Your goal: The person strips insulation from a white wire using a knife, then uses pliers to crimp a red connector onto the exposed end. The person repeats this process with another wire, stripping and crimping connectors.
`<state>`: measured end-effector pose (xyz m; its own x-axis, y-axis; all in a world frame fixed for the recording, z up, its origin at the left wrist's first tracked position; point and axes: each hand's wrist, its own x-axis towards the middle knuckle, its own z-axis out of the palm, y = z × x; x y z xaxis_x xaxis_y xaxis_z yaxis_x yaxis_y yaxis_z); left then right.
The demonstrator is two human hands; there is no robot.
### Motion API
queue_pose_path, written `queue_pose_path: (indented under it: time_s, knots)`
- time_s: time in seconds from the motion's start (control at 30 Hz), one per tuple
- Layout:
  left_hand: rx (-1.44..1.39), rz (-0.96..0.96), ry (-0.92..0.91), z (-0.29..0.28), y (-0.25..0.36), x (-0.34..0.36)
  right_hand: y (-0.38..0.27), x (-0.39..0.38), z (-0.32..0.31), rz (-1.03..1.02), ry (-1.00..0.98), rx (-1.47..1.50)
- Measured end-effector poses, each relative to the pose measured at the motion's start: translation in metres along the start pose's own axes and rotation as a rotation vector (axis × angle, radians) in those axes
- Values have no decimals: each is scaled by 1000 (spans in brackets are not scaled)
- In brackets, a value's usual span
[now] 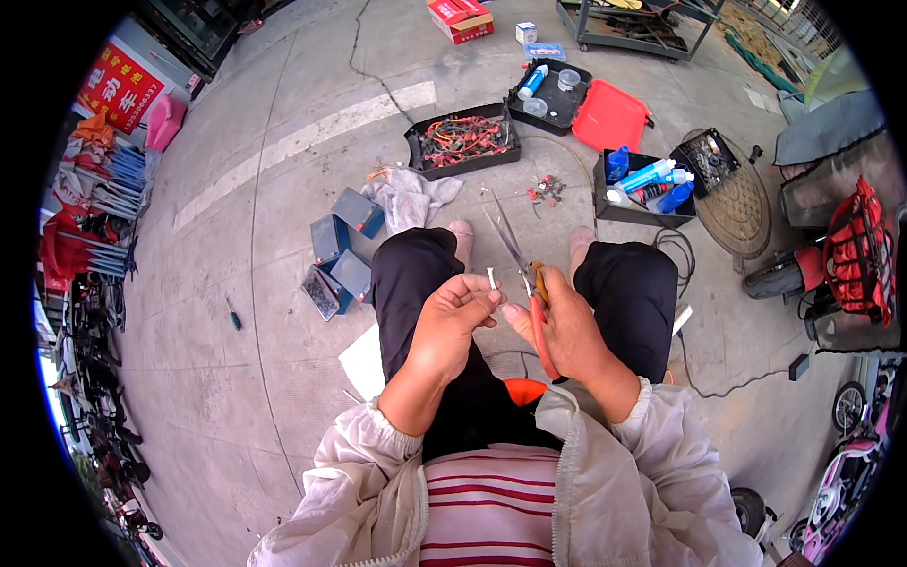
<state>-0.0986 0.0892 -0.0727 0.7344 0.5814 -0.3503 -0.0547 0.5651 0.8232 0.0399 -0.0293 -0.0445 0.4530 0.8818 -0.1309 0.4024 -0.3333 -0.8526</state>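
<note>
My left hand (453,321) pinches a small white strip (491,278) between thumb and fingers, its tip pointing up. My right hand (565,329) is closed on a pair of scissors (540,331) with a long orange handle and a yellow-brown part under the fingers. The metal blades point up and forward, slightly apart, just beyond the white strip. On the ground past my knees lie a pile of small loose pieces (546,189), a grey rag (408,197) and a black case (463,140) full of red and black wires.
Blue plastic boxes (331,236) and a screwdriver (233,317) lie left. An open red-lidded case (605,113) and a box of bottles (642,194) stand ahead right. A manhole cover (742,213), a wheeled vehicle (846,265) and cables are right. Bikes line the left edge.
</note>
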Motion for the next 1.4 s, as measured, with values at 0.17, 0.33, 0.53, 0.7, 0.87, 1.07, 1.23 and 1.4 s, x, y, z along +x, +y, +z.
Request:
queue_pose_path:
  time_s: [0.17, 0.33, 0.53, 0.7, 0.87, 1.07, 1.23, 1.4]
  knots:
    - [-52, 134, 71, 0, 1, 3, 15, -14, 14, -170, 97, -298]
    - [11, 165, 152, 10, 4, 1, 13, -16, 21, -135, 102, -333]
    - [136, 219, 161, 16, 4, 0, 15, -11, 25, -149, 141, -360]
    - [169, 227, 157, 15, 1, -2, 16, -9, 24, -247, 180, -343]
    - [171, 213, 147, 11, 0, -1, 16, -7, 23, -243, 166, -364]
    - [212, 197, 93, 12, 8, 3, 13, -8, 24, -104, 76, -331]
    - [228, 169, 108, 4, 4, 3, 6, -7, 18, 84, -120, -270]
    - [169, 149, 101, 0, 3, 2, 9, -6, 20, 19, -76, -250]
